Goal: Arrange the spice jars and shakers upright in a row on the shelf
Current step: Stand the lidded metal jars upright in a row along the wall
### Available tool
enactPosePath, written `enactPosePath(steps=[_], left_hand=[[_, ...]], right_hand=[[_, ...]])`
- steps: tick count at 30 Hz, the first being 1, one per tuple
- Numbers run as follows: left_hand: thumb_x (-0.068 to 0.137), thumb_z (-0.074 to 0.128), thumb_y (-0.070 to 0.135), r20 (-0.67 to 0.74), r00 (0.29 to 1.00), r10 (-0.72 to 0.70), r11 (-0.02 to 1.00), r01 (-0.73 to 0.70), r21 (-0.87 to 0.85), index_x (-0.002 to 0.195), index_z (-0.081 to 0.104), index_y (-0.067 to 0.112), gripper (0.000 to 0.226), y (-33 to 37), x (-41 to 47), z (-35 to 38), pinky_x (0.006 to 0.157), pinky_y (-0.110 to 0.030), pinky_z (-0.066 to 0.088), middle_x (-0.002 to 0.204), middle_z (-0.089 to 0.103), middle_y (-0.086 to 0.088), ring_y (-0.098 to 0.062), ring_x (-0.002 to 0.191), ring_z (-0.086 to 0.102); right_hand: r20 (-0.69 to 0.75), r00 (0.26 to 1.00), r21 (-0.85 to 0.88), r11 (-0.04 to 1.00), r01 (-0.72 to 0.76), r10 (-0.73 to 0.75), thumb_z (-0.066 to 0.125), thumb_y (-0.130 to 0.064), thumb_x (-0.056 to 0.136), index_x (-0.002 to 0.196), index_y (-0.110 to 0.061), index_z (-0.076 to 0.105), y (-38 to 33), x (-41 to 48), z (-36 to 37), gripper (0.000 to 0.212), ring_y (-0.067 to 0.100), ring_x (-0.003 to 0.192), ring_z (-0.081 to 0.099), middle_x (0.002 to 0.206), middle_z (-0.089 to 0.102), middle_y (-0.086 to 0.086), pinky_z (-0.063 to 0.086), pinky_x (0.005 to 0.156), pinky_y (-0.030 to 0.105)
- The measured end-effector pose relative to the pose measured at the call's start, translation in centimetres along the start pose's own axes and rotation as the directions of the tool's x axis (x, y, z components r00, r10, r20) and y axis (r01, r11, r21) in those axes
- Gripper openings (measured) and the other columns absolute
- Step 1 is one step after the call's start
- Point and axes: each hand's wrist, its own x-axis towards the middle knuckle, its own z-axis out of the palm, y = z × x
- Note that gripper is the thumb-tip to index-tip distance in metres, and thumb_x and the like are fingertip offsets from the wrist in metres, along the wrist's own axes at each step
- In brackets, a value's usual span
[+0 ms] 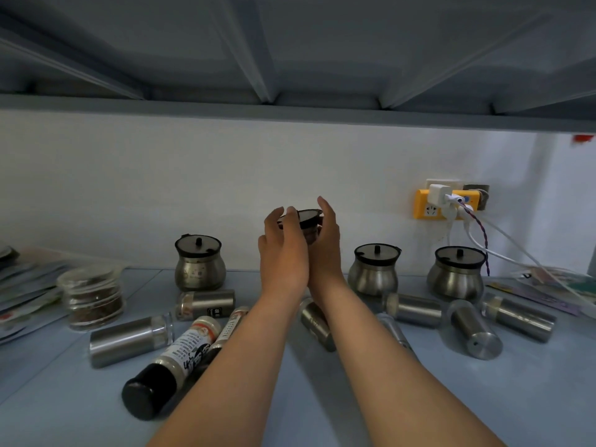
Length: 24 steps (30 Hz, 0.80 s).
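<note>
Both hands reach toward the back wall and cup a round steel spice jar with a dark lid. My left hand grips its left side and my right hand wraps its right side; the hands hide most of the jar. Three similar jars stand upright along the wall: one at the left, two at the right. Several steel shakers lie on their sides on the shelf, among them one at the left and one at the right. A black-capped bottle lies beside my left forearm.
A clear glass jar of dark spice stands at the left next to flat packets. A yellow power strip with plugs and cables hangs on the wall at the right. Papers lie below it. Another shelf runs overhead.
</note>
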Motion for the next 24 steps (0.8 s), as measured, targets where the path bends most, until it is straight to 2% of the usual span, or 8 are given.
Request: enactPosePath(steps=[2,5,8,10,14,16,19,24], left_hand=[[0.096,0.033,0.045,0.008,1.0,0.014,1.0,-0.014,-0.006,0.13,0.043,0.035,0.037,0.1,-0.2,-0.2,0.101,-0.032,0.037,0.116,0.048,0.012,-0.012,0.12,0.046],[0.098,0.03,0.043,0.023,0.999,0.035,0.999,-0.035,-0.017,0.133,0.04,0.037,0.037,0.3,-0.6,-0.4,0.094,-0.027,0.034,0.12,0.044,0.014,-0.007,0.112,0.044],[0.099,0.028,0.04,0.03,0.999,0.032,0.999,-0.031,-0.01,0.133,0.038,0.042,0.035,0.5,-0.8,-0.7,0.087,-0.027,0.034,0.108,0.049,0.013,-0.009,0.101,0.047],[0.099,0.029,0.035,0.01,1.0,0.012,1.0,-0.012,-0.008,0.131,0.037,0.042,0.034,0.5,-0.6,-1.1,0.076,-0.028,0.039,0.092,0.057,0.006,-0.011,0.085,0.054],[0.095,0.039,0.017,-0.018,1.0,-0.011,1.0,0.011,-0.029,0.126,0.041,0.03,0.033,0.9,0.1,-2.1,0.059,-0.018,0.037,0.085,0.059,0.003,-0.001,0.069,0.052],[0.092,0.047,0.016,0.01,1.0,-0.024,0.999,0.024,-0.031,0.124,0.045,0.025,0.033,1.4,0.3,-2.6,0.06,-0.018,0.039,0.091,0.058,0.004,-0.004,0.074,0.054],[0.088,0.057,0.02,0.086,0.995,-0.04,0.999,0.041,-0.009,0.127,0.047,0.023,0.041,1.8,0.4,-3.1,0.068,-0.018,0.043,0.12,0.058,-0.002,-0.012,0.096,0.06],[0.082,0.064,0.016,0.213,0.975,-0.069,0.997,0.071,-0.002,0.132,0.044,0.026,0.054,2.1,0.1,-3.3,0.071,-0.019,0.042,0.118,0.059,0.003,-0.003,0.093,0.058]], right_hand=[[-0.017,0.999,-0.029,0.999,0.026,-0.027,0.071,-0.047,0.063,0.14,-0.033,0.032,-0.1,0.1,-0.4,0.087,0.018,0.117,0.054,0.131,0.047,0.001,0.046,0.1,0.042],[-0.046,0.999,0.008,1.0,0.007,-0.006,0.077,-0.03,0.073,0.139,-0.035,0.034,0.5,0.5,-1.1,0.079,0.016,0.116,0.055,0.131,0.049,0.0,0.049,0.097,0.038],[-0.077,0.996,0.087,0.996,-0.035,0.042,0.079,-0.031,0.07,0.134,-0.039,0.038,0.8,0.6,-1.4,0.077,0.015,0.112,0.058,0.127,0.053,-0.001,0.049,0.097,0.041],[-0.077,0.996,0.105,0.994,-0.033,0.041,0.08,-0.034,0.067,0.132,-0.042,0.039,0.7,0.6,-1.8,0.078,0.013,0.11,0.059,0.123,0.055,-0.006,0.048,0.098,0.042],[-0.061,0.998,0.165,0.986,-0.023,0.034,0.082,-0.035,0.065,0.13,-0.046,0.04,0.4,0.6,-2.4,0.078,0.011,0.108,0.061,0.117,0.061,-0.006,0.048,0.099,0.039],[-0.027,0.999,0.2,0.979,-0.028,0.034,0.082,-0.039,0.066,0.13,-0.049,0.039,0.1,0.6,-2.5,0.077,0.011,0.108,0.062,0.116,0.064,-0.002,0.048,0.099,0.038],[0.03,0.999,0.263,0.964,-0.028,0.021,0.079,-0.038,0.071,0.132,-0.047,0.038,-0.4,0.5,-2.5,0.074,0.011,0.104,0.065,0.107,0.07,-0.001,0.049,0.096,0.034],[0.049,0.998,0.354,0.934,-0.054,0.039,0.072,-0.034,0.08,0.132,-0.041,0.044,-1.0,0.8,-3.2,0.059,0.0,0.088,0.068,0.094,0.069,-0.015,0.049,0.075,0.019]])
